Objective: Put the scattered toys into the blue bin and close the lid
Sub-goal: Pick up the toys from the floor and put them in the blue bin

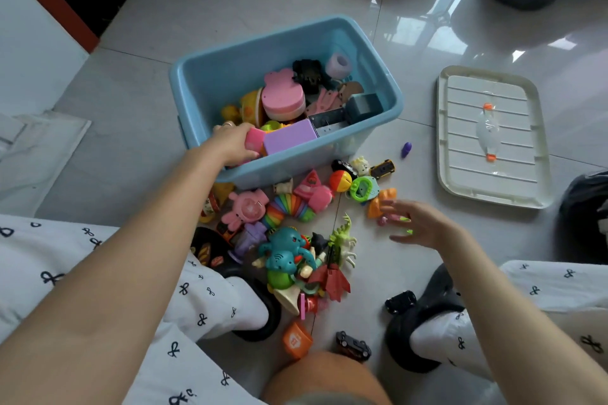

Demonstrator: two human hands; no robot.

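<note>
A person crouches over a pale tiled floor [427, 102], seen from above, both bare arms reaching forward.

The blue bin [230, 76] stands open on the floor ahead and is partly filled: a pink layered block [283, 99], a purple box [289, 140], a black toy [307, 74], a lilac ring [339, 64] and a dark grey block [362, 107] lie inside with other pieces. The left hand [230, 145] is over the bin's near rim, its fingers closed around a pink toy [255, 140] that sits just beside the purple box.

The white lid [460, 141] lies flat on the floor to the right of the bin, apart from it, with a duck-shaped sticker [488, 131] on it.

The right hand [418, 223] hovers low above the floor with fingers spread and holding nothing, just beside an orange toy [381, 200] at the right edge of the pile.

The scattered toys lie in a heap between the bin and the person's feet: a rainbow spring [289, 209], a pink round toy [248, 207], a teal elephant [284, 250], a green dinosaur [343, 237], a red and yellow ball [340, 181], a green round toy [363, 189] and a yellow car [381, 169]. A small purple piece [406, 149] lies alone between the bin and the lid. An orange cube [296, 340] and two black cars [353, 345] sit nearer, by the dark shoes [414, 332].
</note>
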